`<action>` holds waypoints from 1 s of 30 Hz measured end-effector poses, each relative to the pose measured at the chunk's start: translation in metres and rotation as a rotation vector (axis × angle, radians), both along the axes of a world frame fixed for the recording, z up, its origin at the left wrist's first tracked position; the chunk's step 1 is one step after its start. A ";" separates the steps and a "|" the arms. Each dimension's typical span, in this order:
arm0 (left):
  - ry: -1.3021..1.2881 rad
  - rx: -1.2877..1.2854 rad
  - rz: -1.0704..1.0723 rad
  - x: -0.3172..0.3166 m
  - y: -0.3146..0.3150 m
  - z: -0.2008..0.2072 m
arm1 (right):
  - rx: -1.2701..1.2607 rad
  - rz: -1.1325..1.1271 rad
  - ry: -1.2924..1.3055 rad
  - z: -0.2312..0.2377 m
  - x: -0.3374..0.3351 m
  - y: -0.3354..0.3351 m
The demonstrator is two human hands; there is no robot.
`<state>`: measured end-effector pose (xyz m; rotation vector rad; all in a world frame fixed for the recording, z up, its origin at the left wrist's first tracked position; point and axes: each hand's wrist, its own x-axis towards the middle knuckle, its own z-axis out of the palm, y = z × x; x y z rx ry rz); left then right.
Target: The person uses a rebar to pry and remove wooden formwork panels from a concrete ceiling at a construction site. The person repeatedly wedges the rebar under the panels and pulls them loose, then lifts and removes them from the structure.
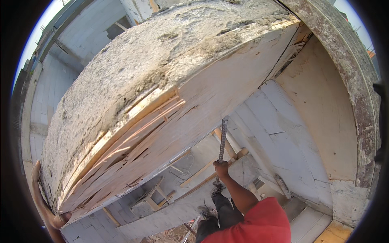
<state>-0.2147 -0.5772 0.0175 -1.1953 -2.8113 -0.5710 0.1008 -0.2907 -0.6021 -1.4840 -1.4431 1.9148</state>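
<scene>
Grey ribbed metal bar (222, 141) held in right hand's closed grip; left hand (49, 216) clasps rough concrete slab's (121, 77) corner; open room beneath.

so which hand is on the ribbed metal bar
The right hand, reaching out from the red sleeve: it is wrapped around the ribbed metal bar. The left hand is well apart, at the lower left by the concrete slab.

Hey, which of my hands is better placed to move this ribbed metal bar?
Probably your right hand: it's closed around the ribbed metal bar. Your left hand is well away, at the far-left corner of the rough concrete slab.
</scene>
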 end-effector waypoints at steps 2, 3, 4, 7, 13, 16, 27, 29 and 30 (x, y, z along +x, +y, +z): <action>-0.001 0.013 0.024 0.001 0.000 0.001 | -0.174 -0.055 0.024 -0.011 -0.027 -0.002; -0.019 0.013 0.061 0.002 0.000 0.001 | -0.242 -0.092 0.038 -0.010 -0.046 0.003; -0.012 0.026 0.063 0.003 0.001 0.001 | -0.231 -0.054 0.103 -0.005 -0.061 0.014; -0.050 0.056 0.049 0.003 0.000 0.002 | -0.200 -0.048 0.219 0.030 -0.089 0.066; -0.061 0.061 0.049 -0.002 -0.005 0.003 | -0.044 -0.076 0.235 0.099 -0.097 0.118; -0.045 0.050 0.037 -0.004 -0.005 0.001 | -0.187 -0.159 0.236 0.128 -0.089 0.097; 0.033 0.000 0.016 0.000 -0.005 0.001 | -0.092 -0.118 -0.073 0.194 0.034 0.084; -0.005 0.020 0.012 0.000 -0.003 0.000 | -0.090 -0.143 -0.065 0.140 0.009 0.083; -0.011 0.027 0.000 0.001 -0.001 0.000 | -0.079 -0.165 -0.083 0.110 -0.002 0.080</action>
